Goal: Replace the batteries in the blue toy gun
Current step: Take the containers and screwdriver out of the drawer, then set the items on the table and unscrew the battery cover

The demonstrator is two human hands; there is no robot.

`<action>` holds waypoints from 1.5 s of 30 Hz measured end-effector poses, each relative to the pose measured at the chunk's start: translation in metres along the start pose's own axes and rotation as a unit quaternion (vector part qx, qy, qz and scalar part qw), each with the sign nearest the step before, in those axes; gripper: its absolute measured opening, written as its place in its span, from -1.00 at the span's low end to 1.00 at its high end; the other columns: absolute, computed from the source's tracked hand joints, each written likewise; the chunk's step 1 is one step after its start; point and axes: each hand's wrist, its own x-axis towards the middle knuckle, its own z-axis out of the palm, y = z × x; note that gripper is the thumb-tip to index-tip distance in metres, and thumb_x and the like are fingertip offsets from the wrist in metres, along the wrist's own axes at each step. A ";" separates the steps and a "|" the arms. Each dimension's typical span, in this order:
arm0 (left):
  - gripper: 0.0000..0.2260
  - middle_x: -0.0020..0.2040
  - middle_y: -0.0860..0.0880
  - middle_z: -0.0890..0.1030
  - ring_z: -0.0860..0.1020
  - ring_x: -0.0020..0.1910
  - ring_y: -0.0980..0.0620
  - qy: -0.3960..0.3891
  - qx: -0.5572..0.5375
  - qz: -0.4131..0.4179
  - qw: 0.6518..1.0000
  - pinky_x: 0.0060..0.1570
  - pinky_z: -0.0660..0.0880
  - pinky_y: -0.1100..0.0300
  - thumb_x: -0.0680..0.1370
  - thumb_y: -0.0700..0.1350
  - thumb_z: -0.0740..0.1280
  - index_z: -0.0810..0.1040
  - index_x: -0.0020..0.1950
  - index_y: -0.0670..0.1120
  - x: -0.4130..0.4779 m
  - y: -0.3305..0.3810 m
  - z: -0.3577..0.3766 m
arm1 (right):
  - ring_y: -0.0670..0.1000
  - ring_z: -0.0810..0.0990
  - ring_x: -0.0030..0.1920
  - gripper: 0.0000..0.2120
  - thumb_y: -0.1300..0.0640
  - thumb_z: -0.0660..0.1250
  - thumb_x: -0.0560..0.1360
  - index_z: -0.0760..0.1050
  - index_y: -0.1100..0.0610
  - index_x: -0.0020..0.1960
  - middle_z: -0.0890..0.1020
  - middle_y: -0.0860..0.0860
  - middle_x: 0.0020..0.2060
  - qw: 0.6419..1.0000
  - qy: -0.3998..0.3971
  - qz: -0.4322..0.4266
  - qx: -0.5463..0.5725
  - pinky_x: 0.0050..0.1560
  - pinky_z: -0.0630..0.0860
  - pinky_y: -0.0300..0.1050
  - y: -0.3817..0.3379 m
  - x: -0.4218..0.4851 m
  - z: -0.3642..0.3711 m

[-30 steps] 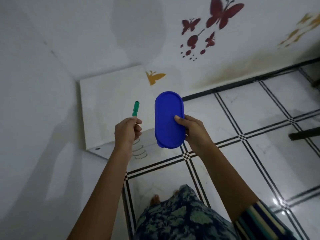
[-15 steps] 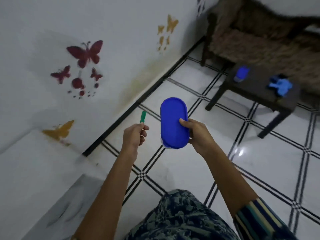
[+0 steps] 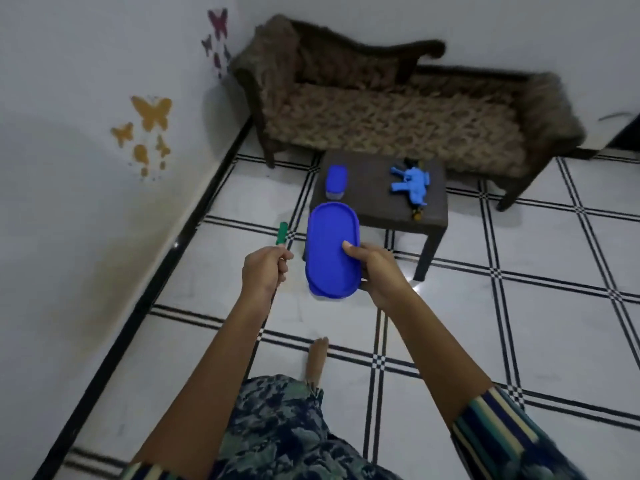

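The blue toy gun lies on the right part of a small dark table ahead of me. A smaller blue-lidded container stands on the table's left part. My right hand is shut on a blue oval lidded box, thumb on its lid, held in front of me. My left hand is closed around a green-handled screwdriver, its handle sticking up above the fist. Both hands are well short of the table.
A brown patterned sofa stands behind the table against the far wall. A white wall with butterfly stickers runs along the left. The floor is white tile with black lines. My foot shows below the hands.
The view has swung from the wall corner round to the table and sofa, which are now nearer and centred. Both hands keep the same hold on the box and the screwdriver.
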 end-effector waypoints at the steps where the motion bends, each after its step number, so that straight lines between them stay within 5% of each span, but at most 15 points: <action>1: -0.78 -0.40 -0.04 0.43 0.33 -0.46 0.05 -0.006 0.009 0.001 1.000 -0.46 0.27 0.27 0.57 -0.18 0.21 0.59 -0.20 -0.17 0.022 0.007 0.018 | 0.09 0.67 0.02 -0.77 0.05 0.41 0.52 0.60 0.15 0.10 0.69 0.05 0.04 1.000 0.009 0.001 0.004 -0.16 0.59 -0.09 -0.009 0.019 -0.008; 7: -0.76 -0.46 -0.03 0.39 0.30 -0.49 0.05 -0.065 0.063 0.009 0.996 -0.52 0.25 0.26 0.57 -0.17 0.23 0.55 -0.28 -0.13 0.174 0.055 0.144 | 0.07 0.66 0.05 -0.74 0.07 0.41 0.52 0.60 0.13 0.18 0.69 0.04 0.08 0.997 0.067 0.003 0.036 -0.12 0.60 -0.07 -0.074 0.164 -0.061; 15: -0.78 -0.18 -0.13 0.64 0.56 -0.15 -0.09 -0.029 0.198 0.084 0.976 -0.08 0.49 0.03 0.56 -0.11 0.28 0.64 -0.14 -0.20 0.333 0.071 0.293 | 0.11 0.66 0.07 -0.67 0.09 0.39 0.54 0.55 0.20 0.26 0.67 0.08 0.11 0.992 0.111 0.025 0.049 -0.13 0.61 -0.05 -0.132 0.353 -0.148; 23: -0.71 -0.38 -0.04 0.45 0.36 -0.43 0.08 0.020 0.322 0.109 0.940 -0.48 0.20 0.33 0.64 -0.08 0.18 0.49 -0.21 -0.18 0.489 0.001 0.406 | 0.11 0.67 0.07 -0.63 0.07 0.40 0.54 0.54 0.15 0.30 0.67 0.06 0.13 0.990 0.109 0.090 -0.002 0.05 0.64 0.11 -0.095 0.553 -0.218; 33: -0.77 -0.36 -0.03 0.45 0.41 -0.40 0.07 -0.001 0.409 0.132 0.903 -0.43 0.24 0.27 0.64 -0.08 0.18 0.47 -0.17 -0.12 0.620 -0.098 0.444 | 0.05 0.65 0.10 -0.65 0.07 0.39 0.55 0.54 0.14 0.30 0.67 0.02 0.12 0.987 0.110 0.105 -0.047 0.14 0.61 0.12 -0.015 0.700 -0.236; 39: -0.75 -0.29 -0.09 0.52 0.52 -0.33 -0.05 -0.020 0.457 0.118 0.881 -0.33 0.52 -0.02 0.65 -0.05 0.15 0.50 -0.08 -0.16 0.650 -0.150 0.438 | 0.03 0.64 0.14 -0.59 0.05 0.39 0.55 0.50 0.11 0.37 0.65 -0.01 0.18 0.985 0.126 0.099 -0.070 0.16 0.60 0.10 0.010 0.728 -0.234; 45: -0.75 -0.27 -0.08 0.51 0.54 -0.32 -0.05 -0.048 0.513 0.066 0.855 -0.39 0.39 0.16 0.65 -0.03 0.14 0.49 -0.02 -0.18 0.661 -0.155 0.445 | 0.02 0.63 0.15 -0.57 0.01 0.38 0.55 0.48 0.09 0.39 0.65 -0.05 0.16 0.976 0.164 0.103 -0.101 0.16 0.60 0.13 0.019 0.729 -0.240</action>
